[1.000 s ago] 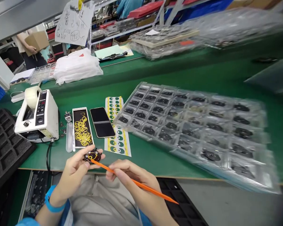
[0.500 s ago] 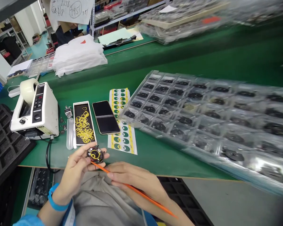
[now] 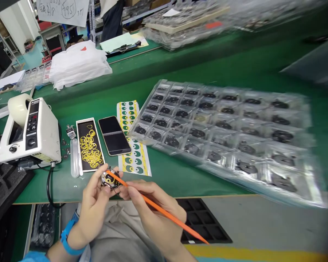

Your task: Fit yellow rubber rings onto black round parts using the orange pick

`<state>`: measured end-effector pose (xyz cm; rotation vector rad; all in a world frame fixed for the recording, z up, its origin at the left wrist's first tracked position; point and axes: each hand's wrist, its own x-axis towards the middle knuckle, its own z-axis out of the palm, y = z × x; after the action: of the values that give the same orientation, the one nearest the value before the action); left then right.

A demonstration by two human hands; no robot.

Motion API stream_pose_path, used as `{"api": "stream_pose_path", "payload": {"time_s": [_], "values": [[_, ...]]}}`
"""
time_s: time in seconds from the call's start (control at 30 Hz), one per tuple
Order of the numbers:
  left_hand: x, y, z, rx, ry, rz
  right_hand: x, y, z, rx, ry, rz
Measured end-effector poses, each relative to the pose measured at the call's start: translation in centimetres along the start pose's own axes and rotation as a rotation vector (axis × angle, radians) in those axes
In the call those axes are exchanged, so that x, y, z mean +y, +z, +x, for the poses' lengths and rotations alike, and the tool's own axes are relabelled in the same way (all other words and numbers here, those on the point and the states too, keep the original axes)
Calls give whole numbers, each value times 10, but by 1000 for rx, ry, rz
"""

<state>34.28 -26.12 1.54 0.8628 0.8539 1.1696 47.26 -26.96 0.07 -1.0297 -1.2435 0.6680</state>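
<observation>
My left hand (image 3: 94, 203) holds a small round black part (image 3: 109, 178) with a yellow ring on it, at the near edge of the green table (image 3: 180, 174). In my right hand (image 3: 150, 211) is a long orange stick (image 3: 164, 213), gripped like a pen, its tip resting on the round part. Just beyond my hands lie a narrow black tray of yellow rings (image 3: 89, 149), a dark phone (image 3: 114, 135) and a sheet of yellow and green stickers (image 3: 132, 154).
A white tape dispenser (image 3: 30, 133) stands at the left, beside a black foam tray (image 3: 2, 182). A large clear blister tray of black parts (image 3: 224, 131) covers the right of the table. White bags (image 3: 76, 69) and more trays lie farther back. A person stands by the far shelves.
The stick's tip has moved up from the part's lower edge onto its face, and my right hand has closed in on my left. The view has shifted slightly right and down.
</observation>
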Motion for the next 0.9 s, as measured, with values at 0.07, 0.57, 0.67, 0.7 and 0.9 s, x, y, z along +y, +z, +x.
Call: {"api": "stream_pose_path", "payload": {"time_s": [0.07, 0.57, 0.67, 0.7, 0.9], "values": [[-1, 0, 1, 3, -9, 11, 2, 0, -1, -23, -87, -26], [6, -9, 8, 20, -186, -60, 5, -22, 0, -245, -475, -360], [7, -8, 9, 70, -190, -37, 0, -30, -2, -78, -337, -266], [7, -8, 9, 86, -180, -23, 0, -32, -3, -27, -293, -221], [6, -10, 8, 124, -99, 58, 6, -35, -11, -6, -110, -179]]}}
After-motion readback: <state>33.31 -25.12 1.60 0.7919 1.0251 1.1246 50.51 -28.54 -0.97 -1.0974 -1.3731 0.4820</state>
